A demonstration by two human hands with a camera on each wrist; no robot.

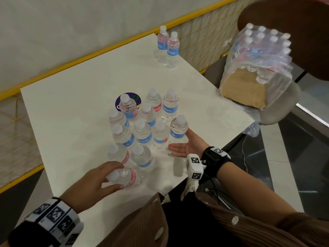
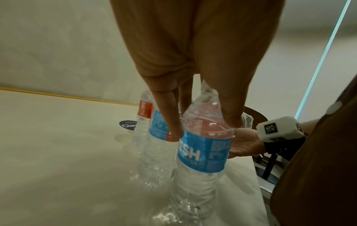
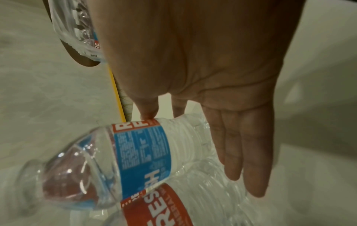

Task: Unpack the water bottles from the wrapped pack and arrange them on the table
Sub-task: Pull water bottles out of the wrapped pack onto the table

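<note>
At six o'clock on the white square table (image 1: 71, 104), the left hand (image 1: 92, 182) gripped a clear plastic water bottle (image 1: 124, 177); at three o'clock, the right hand (image 1: 187, 147) lay flat, fingers straight.

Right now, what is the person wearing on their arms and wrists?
Both arms have brown ribbed sleeves with pale round buttons, pushed back from the forearms. The left wrist wears a wide band covered in black-and-white square code markers. The right wrist wears a black strap holding a small white box with the same markers, and thin black cables hang from it. Both hands are bare.
</note>
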